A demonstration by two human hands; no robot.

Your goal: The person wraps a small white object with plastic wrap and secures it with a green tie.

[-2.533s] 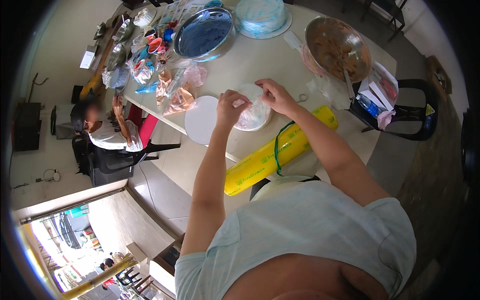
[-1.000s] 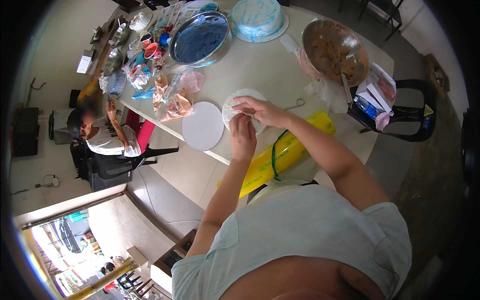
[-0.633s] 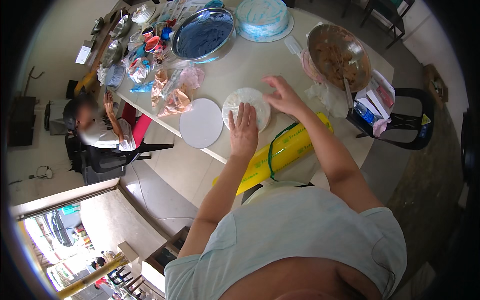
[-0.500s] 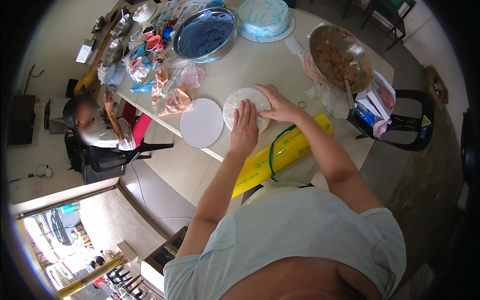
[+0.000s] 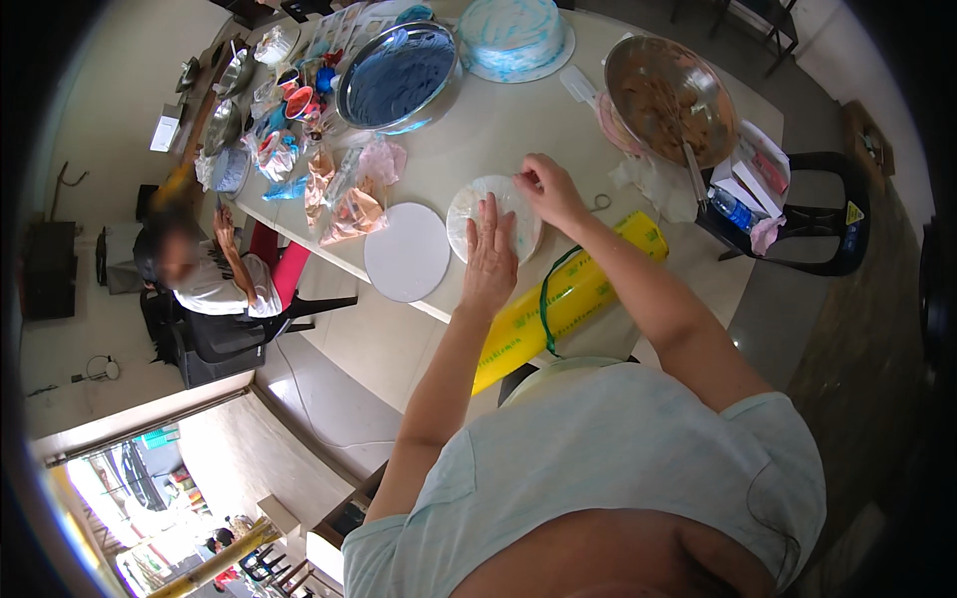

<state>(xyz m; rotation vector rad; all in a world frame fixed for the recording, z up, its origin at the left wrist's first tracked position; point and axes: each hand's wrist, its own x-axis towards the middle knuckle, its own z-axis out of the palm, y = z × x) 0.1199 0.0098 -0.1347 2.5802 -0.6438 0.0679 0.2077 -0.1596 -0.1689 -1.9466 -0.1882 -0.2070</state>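
- Palm work on a wrinkled white disc point(image 5: 465, 206) — smoothing, by its look; next move seems to call for even pressure;
- Left hand point(image 5: 490, 261) at the disc's 6 o'clock, fingers spread across it, gripping nothing;
- Right hand point(image 5: 548, 191) half-curled at 2 o'clock — any pinched film too small to tell;
- Yellow roll point(image 5: 593, 284) towards 5.

Pale mint short-sleeved fabric T-shirt point(image 5: 598, 434) with wide rounded neckline point(image 5: 583, 512)
Thin dark cord point(image 5: 763, 513) near the right sleeve point(image 5: 781, 434); left hand point(image 5: 490, 254) and right hand point(image 5: 553, 194) ungloved.
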